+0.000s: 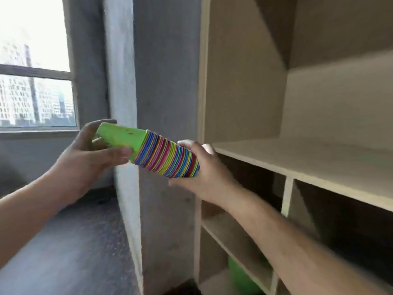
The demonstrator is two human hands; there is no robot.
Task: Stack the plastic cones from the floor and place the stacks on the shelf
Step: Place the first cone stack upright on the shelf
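Cone stack (161, 156) tilted, just beside shelf (297, 158); my left hand (91, 154) grasps green tip, right hand (204, 173) grasps base; should turn upright, land base first

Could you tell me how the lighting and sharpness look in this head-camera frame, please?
Head view: the window is overexposed towards the top, washing out the sky; the whole frame is soft with motion blur, clearest on the left hand and right hand holding the cone stack; the shelf is evenly lit on top, its lower compartments in deep shadow.
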